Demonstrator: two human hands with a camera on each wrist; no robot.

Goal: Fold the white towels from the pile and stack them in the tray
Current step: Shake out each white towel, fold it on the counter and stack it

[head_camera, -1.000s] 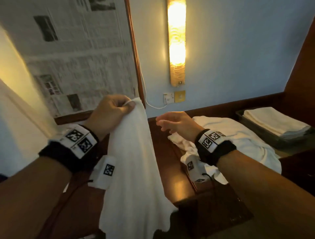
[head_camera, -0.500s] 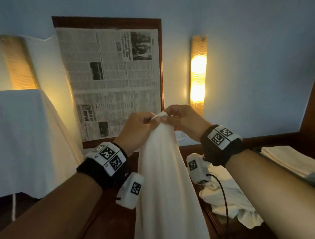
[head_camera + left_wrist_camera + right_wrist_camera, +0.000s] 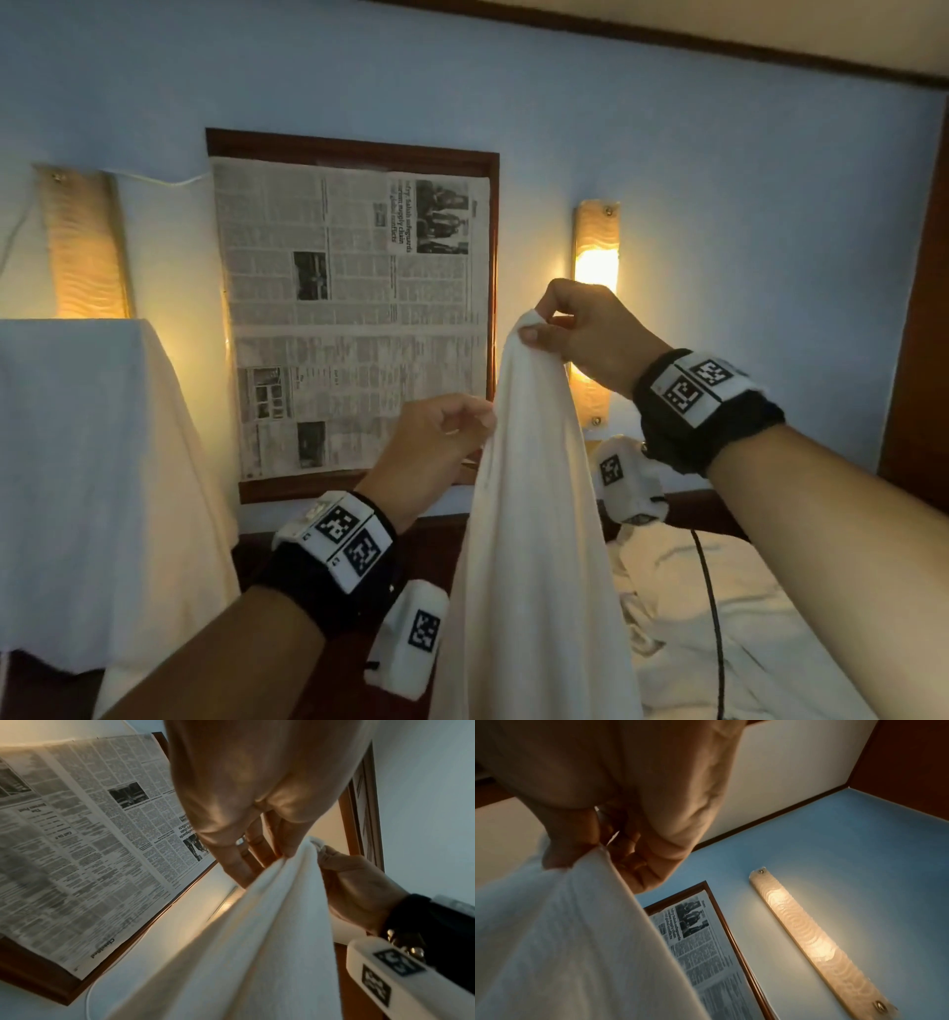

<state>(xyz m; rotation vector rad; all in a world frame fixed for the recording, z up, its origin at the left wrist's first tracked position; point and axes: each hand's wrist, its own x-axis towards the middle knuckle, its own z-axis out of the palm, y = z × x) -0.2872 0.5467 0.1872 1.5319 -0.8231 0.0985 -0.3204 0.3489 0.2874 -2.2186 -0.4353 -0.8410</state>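
A white towel (image 3: 529, 539) hangs lengthwise in front of me, raised high before the wall. My right hand (image 3: 570, 329) pinches its top corner between thumb and fingers. My left hand (image 3: 441, 437) is lower, fingers curled on the towel's left edge; in the left wrist view the towel (image 3: 257, 933) runs out from under my left hand (image 3: 257, 860), with my right hand (image 3: 342, 874) at its tip. The right wrist view shows my right hand (image 3: 577, 852) gripping the bunched towel (image 3: 564, 933). The pile of white towels (image 3: 729, 627) lies at lower right. The tray is out of view.
A framed newspaper (image 3: 354, 313) hangs on the blue wall between two lit wall lamps (image 3: 595, 308) (image 3: 87, 246). A white-draped object (image 3: 87, 488) stands at left. A black cable (image 3: 711, 616) crosses the pile. Dark wooden tabletop (image 3: 426, 555) lies below my hands.
My right hand took the towel's top corner and lifted it higher. My left hand let go of the corner and slid down the edge. My view tilted up, losing the tray.
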